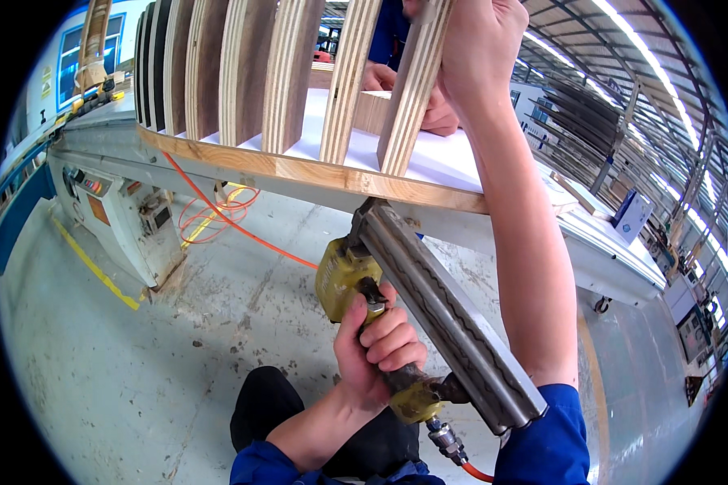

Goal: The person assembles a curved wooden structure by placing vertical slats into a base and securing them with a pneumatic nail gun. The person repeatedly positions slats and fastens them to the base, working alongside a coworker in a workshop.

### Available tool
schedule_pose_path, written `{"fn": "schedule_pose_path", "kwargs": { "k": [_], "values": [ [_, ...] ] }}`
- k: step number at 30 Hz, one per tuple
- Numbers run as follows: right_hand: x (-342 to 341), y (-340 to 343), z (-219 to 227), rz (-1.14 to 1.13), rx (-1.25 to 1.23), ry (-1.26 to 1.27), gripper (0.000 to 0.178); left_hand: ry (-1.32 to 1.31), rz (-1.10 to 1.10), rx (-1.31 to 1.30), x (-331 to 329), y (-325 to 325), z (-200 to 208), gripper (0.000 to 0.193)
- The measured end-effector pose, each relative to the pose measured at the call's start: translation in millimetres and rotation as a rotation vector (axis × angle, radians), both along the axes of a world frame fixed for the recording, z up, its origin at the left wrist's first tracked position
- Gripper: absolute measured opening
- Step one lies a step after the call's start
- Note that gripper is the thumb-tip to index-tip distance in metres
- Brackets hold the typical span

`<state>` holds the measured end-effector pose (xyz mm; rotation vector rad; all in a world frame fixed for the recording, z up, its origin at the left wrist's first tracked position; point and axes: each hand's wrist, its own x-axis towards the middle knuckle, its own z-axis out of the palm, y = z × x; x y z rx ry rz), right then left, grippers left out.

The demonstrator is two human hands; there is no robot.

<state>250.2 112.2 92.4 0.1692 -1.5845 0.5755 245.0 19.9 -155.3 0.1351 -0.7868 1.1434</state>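
Nail gun (396, 323) in left hand (378, 349), nose up

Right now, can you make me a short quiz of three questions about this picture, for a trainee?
1. True or false: the left hand grips a yellow nail gun.
2. What does the right hand hold? A) the orange hose B) an upright plywood slat C) a hammer
3. Fill in: the gun's nose presses against the edge of the curved ____.

Key: 1 true; 2 B; 3 board.
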Motion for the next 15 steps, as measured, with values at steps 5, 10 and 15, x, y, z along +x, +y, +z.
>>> {"fn": "schedule_pose_path", "kwargs": {
  "k": [5,10,15],
  "values": [
    [-1,-2,0,-0.004,0.004,0.003,0.028,-0.014,-0.004,-0.025,0,-3,0,0.028],
    [0,1,-3,0.06,0.041,-0.011,0.029,-0.056,-0.01,0.015,1,-3,0,0.027],
    [4,-5,-1,-0.033,-0.011,-0.023,0.027,-0.008,-0.013,-0.034,1,-12,-1,0.027]
  ]
}}
